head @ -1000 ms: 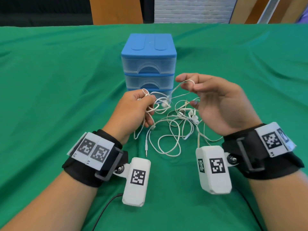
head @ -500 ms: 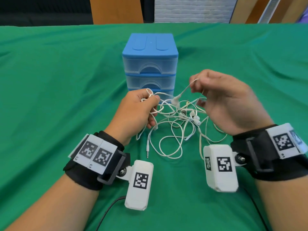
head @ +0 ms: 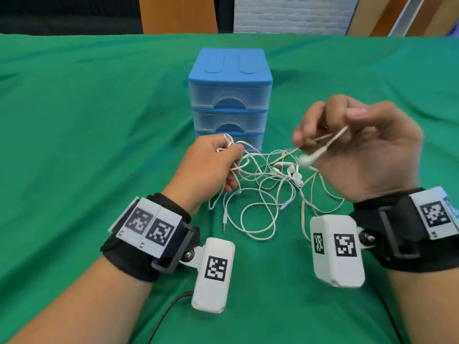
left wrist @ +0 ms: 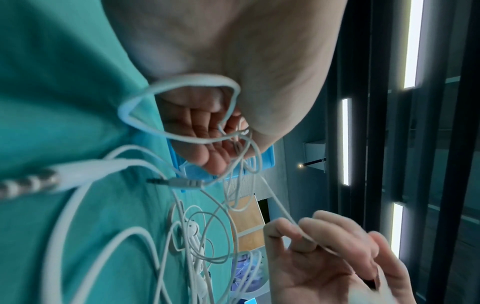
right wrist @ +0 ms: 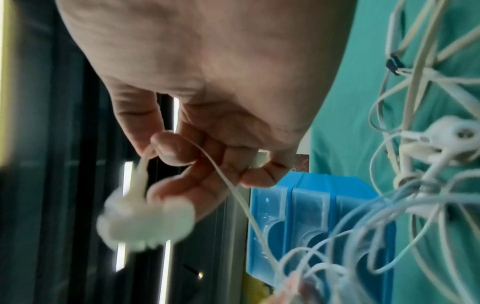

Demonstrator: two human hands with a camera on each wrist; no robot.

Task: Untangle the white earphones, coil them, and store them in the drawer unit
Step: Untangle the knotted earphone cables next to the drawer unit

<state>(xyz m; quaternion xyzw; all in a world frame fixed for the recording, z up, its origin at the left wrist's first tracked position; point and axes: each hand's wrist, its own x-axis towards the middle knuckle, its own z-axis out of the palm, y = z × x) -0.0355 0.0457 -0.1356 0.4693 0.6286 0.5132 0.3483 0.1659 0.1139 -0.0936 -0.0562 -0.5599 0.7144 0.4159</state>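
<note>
The white earphones (head: 263,192) lie in a tangle of loops on the green cloth, in front of the blue drawer unit (head: 229,95). My left hand (head: 211,167) grips a bunch of cable loops beside the unit's lowest drawer. My right hand (head: 352,145) is raised to the right and pinches one cable, from which an earbud (head: 309,158) dangles. In the right wrist view the earbud (right wrist: 145,218) is a blurred white shape under the fingers (right wrist: 168,152). The jack plug (head: 224,223) rests on the cloth. All three drawers are closed.
The green cloth (head: 87,145) covers the whole table. Wooden panels and a white brick wall (head: 285,13) stand behind the far edge. A thin dark cable (head: 169,311) trails from the left wrist camera toward me.
My right hand has risen and moved right, pulling one cable with its earbud up out of the tangle. The left hand keeps its grip in nearly the same place.
</note>
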